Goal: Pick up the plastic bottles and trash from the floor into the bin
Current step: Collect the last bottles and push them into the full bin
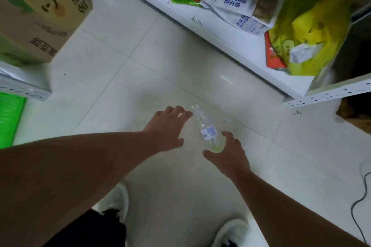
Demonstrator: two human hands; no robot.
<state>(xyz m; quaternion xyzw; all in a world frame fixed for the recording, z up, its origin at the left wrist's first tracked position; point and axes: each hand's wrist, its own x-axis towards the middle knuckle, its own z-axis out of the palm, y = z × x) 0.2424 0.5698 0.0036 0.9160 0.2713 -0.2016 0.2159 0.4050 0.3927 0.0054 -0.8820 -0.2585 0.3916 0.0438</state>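
Observation:
A clear plastic bottle (pixel 206 129) with a pale blue label and a green cap lies on the white tiled floor, its cap end toward me. My left hand (pixel 167 126) hovers just left of it, fingers spread, the fingertips near the bottle's far end. My right hand (pixel 227 152) is at the cap end, thumb and fingers curved around the cap without a closed grip. No bin is in view.
A low white shelf (pixel 230 40) runs along the right with snack packets and a yellow bag (pixel 309 34). A cardboard box (pixel 38 12) stands at the far left, above a green item (pixel 10 116). A cable (pixel 359 202) trails at the right edge. My white shoes (pixel 232 230) are below.

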